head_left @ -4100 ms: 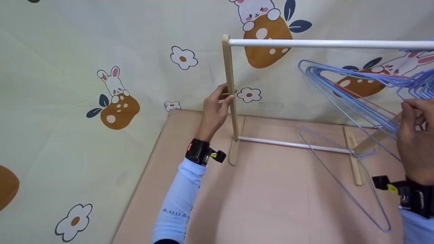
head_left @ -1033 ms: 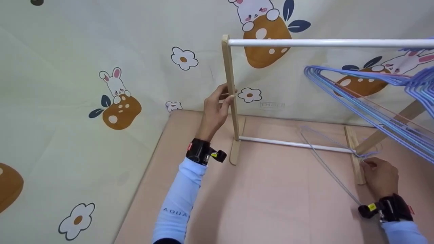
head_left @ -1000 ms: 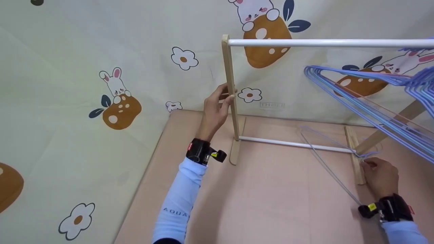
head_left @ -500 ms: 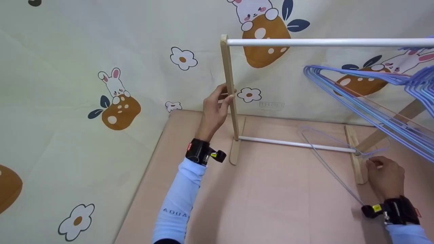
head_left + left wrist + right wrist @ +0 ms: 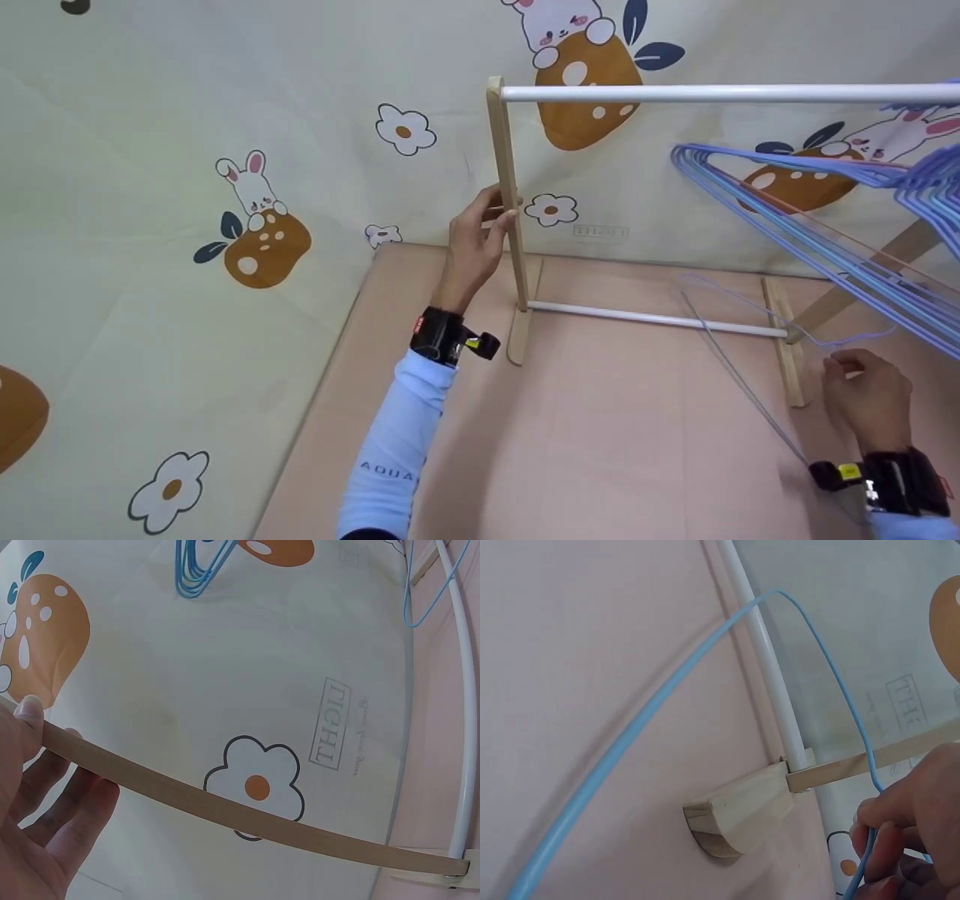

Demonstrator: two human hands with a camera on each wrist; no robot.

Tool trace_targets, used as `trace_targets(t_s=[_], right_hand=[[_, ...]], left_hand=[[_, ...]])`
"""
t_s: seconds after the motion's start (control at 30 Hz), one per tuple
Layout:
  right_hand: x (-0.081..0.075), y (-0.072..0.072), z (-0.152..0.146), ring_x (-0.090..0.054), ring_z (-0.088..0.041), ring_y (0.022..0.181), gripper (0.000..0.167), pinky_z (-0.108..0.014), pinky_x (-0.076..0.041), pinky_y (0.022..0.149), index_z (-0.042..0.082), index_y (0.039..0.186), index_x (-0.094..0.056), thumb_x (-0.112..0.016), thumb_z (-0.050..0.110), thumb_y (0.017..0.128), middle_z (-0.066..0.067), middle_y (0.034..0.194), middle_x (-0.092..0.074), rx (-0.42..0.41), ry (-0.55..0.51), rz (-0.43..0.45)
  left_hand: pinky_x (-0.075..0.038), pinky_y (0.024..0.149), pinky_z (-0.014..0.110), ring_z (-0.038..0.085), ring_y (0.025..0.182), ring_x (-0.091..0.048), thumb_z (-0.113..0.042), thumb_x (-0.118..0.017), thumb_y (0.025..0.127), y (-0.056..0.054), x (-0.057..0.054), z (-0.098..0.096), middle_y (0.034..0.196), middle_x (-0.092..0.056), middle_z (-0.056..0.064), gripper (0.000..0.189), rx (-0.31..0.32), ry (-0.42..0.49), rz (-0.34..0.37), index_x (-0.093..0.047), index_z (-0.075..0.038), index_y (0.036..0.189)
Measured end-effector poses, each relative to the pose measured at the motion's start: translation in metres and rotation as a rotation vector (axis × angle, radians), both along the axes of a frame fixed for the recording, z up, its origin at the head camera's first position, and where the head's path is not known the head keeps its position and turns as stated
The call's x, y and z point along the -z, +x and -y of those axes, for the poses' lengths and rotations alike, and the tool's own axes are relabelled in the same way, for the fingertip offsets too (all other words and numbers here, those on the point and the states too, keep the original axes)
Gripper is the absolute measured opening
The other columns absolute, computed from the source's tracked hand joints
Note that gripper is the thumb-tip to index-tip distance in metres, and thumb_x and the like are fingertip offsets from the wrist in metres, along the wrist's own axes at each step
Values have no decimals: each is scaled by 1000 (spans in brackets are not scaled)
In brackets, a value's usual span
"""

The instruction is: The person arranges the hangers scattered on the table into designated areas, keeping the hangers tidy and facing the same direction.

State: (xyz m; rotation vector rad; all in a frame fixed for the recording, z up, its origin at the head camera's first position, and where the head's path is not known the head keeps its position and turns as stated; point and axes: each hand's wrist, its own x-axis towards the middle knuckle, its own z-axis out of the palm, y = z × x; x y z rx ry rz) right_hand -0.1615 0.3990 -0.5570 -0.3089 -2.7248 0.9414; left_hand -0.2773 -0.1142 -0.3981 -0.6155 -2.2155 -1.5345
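My left hand (image 5: 474,236) holds the wooden upright (image 5: 502,142) at the left end of a small clothes rack, thumb on one side and fingers on the other. At the lower right, my right hand (image 5: 870,397) pinches a blue wire hanger (image 5: 570,814) near its neck, with the fingers curled. This hanger is low, by the rack's right foot (image 5: 787,367), and reaches over the white lower bar (image 5: 615,315). Its near corner is hidden behind the right wrist. Above hang several blue hangers (image 5: 934,180), with a red one among them.
The rack's white top bar (image 5: 712,94) runs off the right edge of the head view. Behind stands a wall sheet (image 5: 315,90) printed with rabbits and flowers. A pink cloth surface (image 5: 600,435) lies below.
My right hand has come down from the hanging hangers to the low hanger, gripped it, and drawn it to the right. My left hand stays on the upright.
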Motion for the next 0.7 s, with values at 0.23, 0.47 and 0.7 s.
trace_targets(t_s=[0.23,0.47,0.7], right_hand=[[-7,6,4,-47,-3,56,21,-32,-36,58,-8,99,-68,-62,12,96,-25,91,-68,5,24,-37],[-19,13,11,-44,5,61,21,-24,-38,59,-9,100,-69,-63,11,96,-25,94,-69,-9,13,-52],[-31,21,19,-46,4,61,19,-17,-38,52,-6,100,-69,-65,11,95,-18,90,-69,4,9,-29]], left_hand=[[-59,86,30,27,105,-66,-5,-58,104,0,0,1,118,-66,16,35,-10,-3,-6,-55,4,137],[-58,87,29,22,106,-65,-8,-57,105,0,1,1,119,-67,12,34,-13,-13,-2,-56,3,137],[-58,88,30,26,105,-65,-8,-58,104,1,-1,1,118,-67,12,32,-14,-3,2,-58,2,135]])
